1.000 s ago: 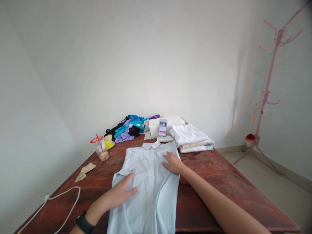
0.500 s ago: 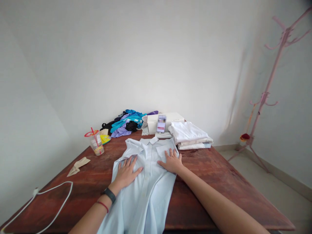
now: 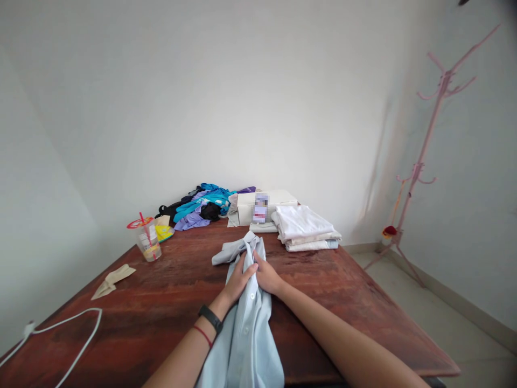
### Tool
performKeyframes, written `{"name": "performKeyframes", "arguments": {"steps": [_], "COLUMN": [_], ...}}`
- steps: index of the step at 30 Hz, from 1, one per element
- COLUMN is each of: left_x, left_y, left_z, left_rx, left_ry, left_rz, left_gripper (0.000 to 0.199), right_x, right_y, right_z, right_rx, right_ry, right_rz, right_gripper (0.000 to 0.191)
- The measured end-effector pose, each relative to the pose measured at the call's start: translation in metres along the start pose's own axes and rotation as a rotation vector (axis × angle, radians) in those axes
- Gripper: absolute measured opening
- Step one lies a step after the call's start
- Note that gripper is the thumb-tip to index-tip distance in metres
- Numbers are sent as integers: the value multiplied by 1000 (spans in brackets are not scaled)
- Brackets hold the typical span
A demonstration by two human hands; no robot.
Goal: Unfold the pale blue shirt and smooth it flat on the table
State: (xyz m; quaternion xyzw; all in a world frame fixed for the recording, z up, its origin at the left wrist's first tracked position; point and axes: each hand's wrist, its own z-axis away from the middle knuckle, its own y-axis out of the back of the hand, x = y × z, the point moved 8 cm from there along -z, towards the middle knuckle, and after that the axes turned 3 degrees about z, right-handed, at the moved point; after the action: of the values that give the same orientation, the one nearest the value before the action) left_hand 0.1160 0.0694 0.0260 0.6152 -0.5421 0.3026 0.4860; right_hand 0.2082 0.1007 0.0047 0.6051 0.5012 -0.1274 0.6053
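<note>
A light blue button-up shirt is bunched into a narrow strip down the middle of the table, its lower part reaching the bottom of the view. Its collar points away from me, with one sleeve lying out to the left. My left hand grips the shirt from the left side below the collar, thumb over the cloth. From the right, my right hand closes on the same gathered stretch. The two hands nearly meet, and the fingertips are partly hidden in the fabric.
Folded white clothes are stacked at the back right, beside a white box with a phone against it. Behind on the left lies a heap of clothes. A plastic cup and white cable are at left.
Both hands were flat and spread on the laid-out shirt. They have come together, bunching the shirt's sides inward between them. The view has shifted slightly.
</note>
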Motion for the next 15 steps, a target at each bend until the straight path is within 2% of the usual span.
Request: {"name": "performKeyframes", "arguments": {"steps": [4, 7, 9, 12, 15], "left_x": [-5, -11, -12, -7, -4], "left_y": [2, 10, 18, 40, 69], "left_z": [-2, 3, 7, 12, 17], "left_rx": [71, 180, 256, 372, 499], "left_ry": [53, 149, 213, 262, 333], "left_rz": [201, 278, 348, 549, 763], "left_gripper": [67, 71, 70, 61, 44], "right_x": [13, 22, 32, 48, 55], "right_y": [14, 27, 38, 48, 50], "right_z": [-3, -6, -7, -8, -11], "right_rx": [159, 255, 331, 386, 361], "right_ry": [-126, -172, -221, -303, -336], "right_rz": [-48, -108, -314, -634, -699], "right_gripper": [82, 70, 55, 42, 41]}}
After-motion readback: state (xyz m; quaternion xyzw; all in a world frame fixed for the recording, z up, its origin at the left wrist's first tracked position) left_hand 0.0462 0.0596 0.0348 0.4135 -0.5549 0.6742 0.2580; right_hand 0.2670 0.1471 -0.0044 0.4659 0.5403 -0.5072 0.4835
